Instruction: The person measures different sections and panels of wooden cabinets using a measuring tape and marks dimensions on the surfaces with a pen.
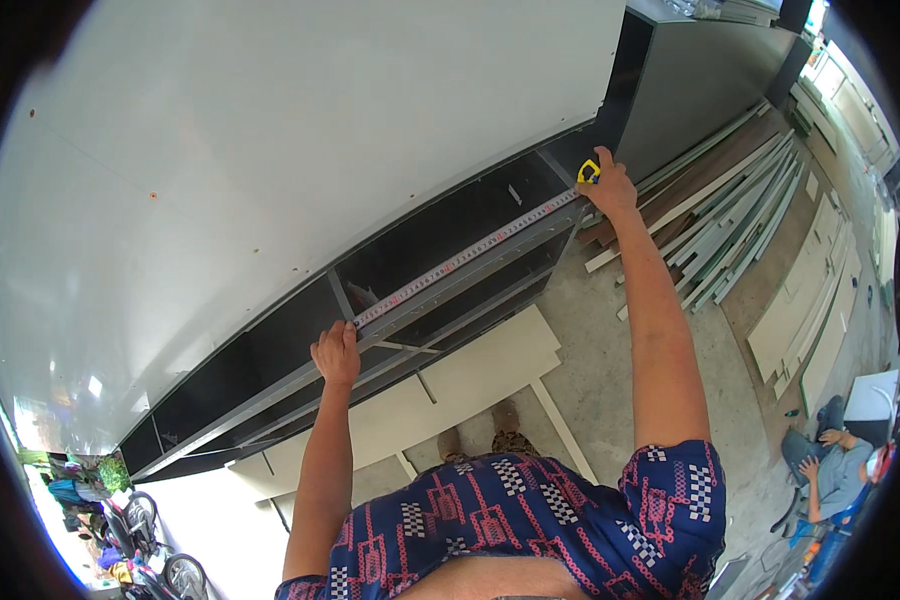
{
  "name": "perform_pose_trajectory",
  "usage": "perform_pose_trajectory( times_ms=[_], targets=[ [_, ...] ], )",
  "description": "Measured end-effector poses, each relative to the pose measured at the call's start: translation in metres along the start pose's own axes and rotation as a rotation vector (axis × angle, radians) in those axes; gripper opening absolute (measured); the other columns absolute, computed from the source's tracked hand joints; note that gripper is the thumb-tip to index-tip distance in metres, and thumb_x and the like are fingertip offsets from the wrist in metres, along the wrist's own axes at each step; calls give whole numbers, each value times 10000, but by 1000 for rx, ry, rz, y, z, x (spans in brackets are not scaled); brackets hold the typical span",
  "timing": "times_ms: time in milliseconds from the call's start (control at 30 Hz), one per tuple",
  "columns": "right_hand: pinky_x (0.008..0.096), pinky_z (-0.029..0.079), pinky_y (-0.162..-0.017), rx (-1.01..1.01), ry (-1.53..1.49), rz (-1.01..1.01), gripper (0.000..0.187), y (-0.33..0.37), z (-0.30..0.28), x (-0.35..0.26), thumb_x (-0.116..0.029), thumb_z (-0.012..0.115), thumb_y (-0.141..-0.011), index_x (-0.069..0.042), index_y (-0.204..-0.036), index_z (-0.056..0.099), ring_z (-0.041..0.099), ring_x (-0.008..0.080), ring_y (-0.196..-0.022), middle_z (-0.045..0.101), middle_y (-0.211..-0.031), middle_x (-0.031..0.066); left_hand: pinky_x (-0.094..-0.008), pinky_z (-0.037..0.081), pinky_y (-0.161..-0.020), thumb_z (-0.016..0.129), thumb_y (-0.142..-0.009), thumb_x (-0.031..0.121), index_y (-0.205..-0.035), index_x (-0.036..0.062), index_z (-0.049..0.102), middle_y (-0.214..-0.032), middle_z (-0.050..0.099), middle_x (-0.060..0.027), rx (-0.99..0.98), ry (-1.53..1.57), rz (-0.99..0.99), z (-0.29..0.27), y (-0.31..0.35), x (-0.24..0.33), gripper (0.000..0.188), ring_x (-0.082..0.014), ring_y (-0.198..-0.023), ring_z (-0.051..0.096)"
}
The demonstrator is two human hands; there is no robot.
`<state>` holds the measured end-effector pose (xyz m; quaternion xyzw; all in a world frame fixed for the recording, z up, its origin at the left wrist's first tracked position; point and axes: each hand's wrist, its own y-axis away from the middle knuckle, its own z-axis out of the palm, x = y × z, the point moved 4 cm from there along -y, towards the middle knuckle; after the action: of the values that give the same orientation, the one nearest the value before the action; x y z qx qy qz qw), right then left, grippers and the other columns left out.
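Note:
A tape measure with a yellow and black case point(589, 173) sits in my right hand point(611, 188), at the right part of a dark cabinet frame point(450, 225). From it the white blade point(470, 256) stretches down to the left along the frame's grey front edge. My left hand point(336, 353) pinches the blade's far end against that edge, close to a short divider point(341, 294). Between my hands the blade looks straight. Dark compartments of the frame lie just behind it.
A large white panel point(300, 130) covers the upper left. Long strips of board point(730, 210) are stacked on the floor at right, near cream panels point(800, 290). Another cream board point(470, 385) lies by my feet. A person point(825, 470) sits at the lower right; motorbikes point(150, 540) stand lower left.

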<state>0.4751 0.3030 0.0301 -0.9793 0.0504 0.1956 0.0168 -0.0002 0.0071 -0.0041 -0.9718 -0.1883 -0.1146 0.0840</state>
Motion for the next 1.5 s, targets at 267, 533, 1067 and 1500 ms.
perform_pose_trajectory(
  times_ms=[267, 533, 1067, 1500],
  targets=[
    [461, 501, -855, 41, -37, -53, 824, -2, 5, -3, -336, 770, -702, -242, -1384, 319, 597, 408, -1027, 511, -1187, 233, -486, 379, -759, 414, -944, 344, -865, 91, 625, -802, 632, -150, 28, -38, -2, 2, -1, -7, 339, -326, -843, 588],
    [467, 503, -858, 0, -22, -26, 800, 0, 2, -7, -326, 759, -733, -238, -1390, 310, 596, 399, -1032, 515, -1184, 235, -471, 388, -742, 430, -934, 342, -833, 93, 622, -787, 633, -140, 44, 10, 12, -5, 1, -1, 330, -321, -818, 589],
    [470, 496, -873, 0, 4, -9, 806, -2, 5, -4, -354, 744, -744, -248, -1402, 291, 593, 394, -1054, 508, -1202, 234, -455, 389, -765, 426, -938, 344, -920, 84, 642, -828, 639, -141, 19, 23, 10, 1, 0, -7, 339, -314, -849, 589],
    [463, 493, -876, -27, 9, -34, 858, -3, 3, -5, -410, 755, -708, -217, -1409, 299, 590, 404, -1062, 513, -1205, 250, -468, 390, -741, 408, -939, 344, -896, 81, 625, -792, 625, -153, -9, 10, 23, 2, -2, -8, 344, -336, -822, 582]
  ],
)
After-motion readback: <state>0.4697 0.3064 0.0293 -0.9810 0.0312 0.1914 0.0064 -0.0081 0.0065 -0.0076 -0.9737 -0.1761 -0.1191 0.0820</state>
